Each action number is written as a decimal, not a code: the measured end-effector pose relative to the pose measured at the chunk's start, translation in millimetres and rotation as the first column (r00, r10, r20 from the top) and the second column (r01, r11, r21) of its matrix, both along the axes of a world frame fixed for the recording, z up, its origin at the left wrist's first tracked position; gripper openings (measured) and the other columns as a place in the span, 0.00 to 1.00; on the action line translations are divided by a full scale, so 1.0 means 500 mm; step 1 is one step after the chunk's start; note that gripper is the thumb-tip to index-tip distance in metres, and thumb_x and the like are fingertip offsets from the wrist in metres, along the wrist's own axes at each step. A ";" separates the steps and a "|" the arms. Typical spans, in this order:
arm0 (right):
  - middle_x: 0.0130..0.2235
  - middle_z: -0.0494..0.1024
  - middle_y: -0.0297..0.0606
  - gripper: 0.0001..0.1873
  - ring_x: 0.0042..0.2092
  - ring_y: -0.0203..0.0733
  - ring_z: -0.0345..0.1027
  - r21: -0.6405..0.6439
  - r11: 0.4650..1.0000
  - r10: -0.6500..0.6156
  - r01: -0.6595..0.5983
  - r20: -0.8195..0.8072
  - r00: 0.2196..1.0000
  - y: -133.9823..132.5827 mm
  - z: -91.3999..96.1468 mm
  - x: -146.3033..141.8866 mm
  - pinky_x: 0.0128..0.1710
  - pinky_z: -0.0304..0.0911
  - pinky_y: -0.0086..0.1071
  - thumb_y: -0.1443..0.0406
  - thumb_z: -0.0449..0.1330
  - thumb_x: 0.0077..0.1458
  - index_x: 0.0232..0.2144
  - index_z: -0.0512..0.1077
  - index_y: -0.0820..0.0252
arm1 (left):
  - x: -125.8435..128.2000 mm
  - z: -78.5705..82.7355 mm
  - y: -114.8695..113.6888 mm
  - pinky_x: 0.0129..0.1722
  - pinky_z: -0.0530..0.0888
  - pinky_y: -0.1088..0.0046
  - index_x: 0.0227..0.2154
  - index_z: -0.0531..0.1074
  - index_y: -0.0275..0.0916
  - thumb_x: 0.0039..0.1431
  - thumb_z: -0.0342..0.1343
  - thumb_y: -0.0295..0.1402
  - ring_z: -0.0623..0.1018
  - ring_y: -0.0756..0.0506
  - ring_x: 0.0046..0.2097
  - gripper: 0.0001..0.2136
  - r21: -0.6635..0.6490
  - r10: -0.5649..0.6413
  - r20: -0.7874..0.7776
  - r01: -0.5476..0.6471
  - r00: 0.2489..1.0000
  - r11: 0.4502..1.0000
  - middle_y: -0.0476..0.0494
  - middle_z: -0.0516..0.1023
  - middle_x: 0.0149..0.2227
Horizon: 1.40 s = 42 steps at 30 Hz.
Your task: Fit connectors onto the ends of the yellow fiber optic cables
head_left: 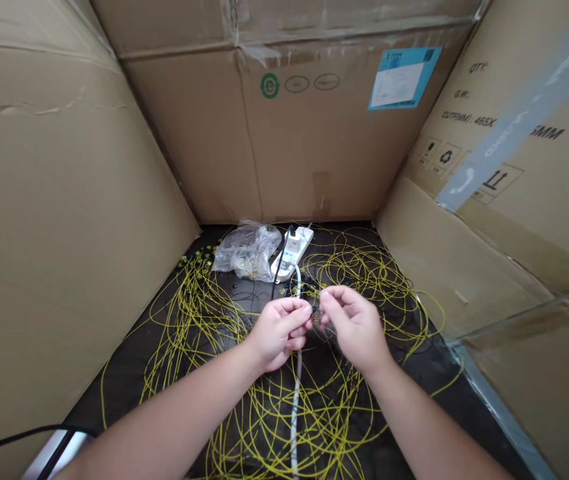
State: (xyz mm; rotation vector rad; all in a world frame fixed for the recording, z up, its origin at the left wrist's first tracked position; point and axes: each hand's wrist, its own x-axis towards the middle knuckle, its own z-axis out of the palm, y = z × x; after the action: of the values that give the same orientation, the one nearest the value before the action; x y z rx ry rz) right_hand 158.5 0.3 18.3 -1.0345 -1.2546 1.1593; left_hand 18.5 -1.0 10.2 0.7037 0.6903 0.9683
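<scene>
My left hand (280,332) is closed in a pinch, thumb against forefinger. A tiny dark piece (313,310) shows at its fingertips, too small to name. Just to the right, my right hand (354,328) is also pinched, its fingertips a small gap away from the left ones. Whatever it holds, if anything, cannot be made out. Thin yellow wires (259,417) lie in loose tangles below and around both hands. Small black pieces (306,285) lie on the dark surface just beyond the fingers.
A white power strip (292,253) with plugs in it stands at the back, its white cord (295,407) running toward me beneath my hands. Beside it lies a clear plastic bag (247,252) with contents. Cardboard walls (294,153) enclose the back and both sides.
</scene>
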 end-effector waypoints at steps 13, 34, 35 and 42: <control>0.26 0.70 0.32 0.10 0.23 0.30 0.62 -0.211 0.968 0.172 -0.137 0.158 0.972 0.035 0.009 0.060 0.23 0.62 0.27 0.59 0.58 0.51 0.30 0.69 0.61 | -0.003 -0.010 0.009 0.14 0.46 0.85 0.27 0.66 0.32 0.53 0.57 0.31 0.52 0.61 0.18 0.07 -0.068 -0.044 0.035 0.047 0.998 0.997 0.50 0.66 0.24; 0.31 0.74 0.38 0.06 0.33 0.38 0.68 0.258 0.942 0.083 -0.212 0.433 0.898 0.013 0.010 0.036 0.33 0.66 0.34 0.66 0.57 0.53 0.31 0.74 0.58 | -0.004 -0.008 0.003 0.14 0.47 0.86 0.27 0.68 0.33 0.50 0.60 0.33 0.53 0.61 0.18 0.08 -0.144 -0.055 0.084 0.067 0.995 0.987 0.51 0.66 0.24; 0.31 0.75 0.38 0.06 0.33 0.38 0.68 0.265 0.940 0.086 -0.213 0.422 0.903 0.013 0.008 0.035 0.33 0.66 0.34 0.67 0.57 0.53 0.31 0.75 0.58 | -0.004 -0.007 0.003 0.14 0.47 0.86 0.29 0.69 0.33 0.50 0.60 0.33 0.53 0.61 0.18 0.08 -0.135 -0.050 0.072 0.060 0.996 0.989 0.51 0.66 0.24; 0.30 0.74 0.37 0.04 0.32 0.37 0.68 0.274 0.941 0.070 -0.197 0.412 0.908 0.013 0.002 0.034 0.31 0.65 0.32 0.67 0.58 0.52 0.30 0.74 0.58 | -0.002 -0.010 0.001 0.15 0.48 0.84 0.28 0.70 0.32 0.51 0.59 0.34 0.53 0.61 0.17 0.09 -0.036 -0.014 -0.021 0.013 1.000 0.999 0.50 0.67 0.22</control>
State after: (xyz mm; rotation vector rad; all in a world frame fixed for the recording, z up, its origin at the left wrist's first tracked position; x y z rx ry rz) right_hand 175.4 6.7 19.1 -0.9826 -1.7940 0.8337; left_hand 17.4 -0.3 5.4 0.6874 0.7195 0.9349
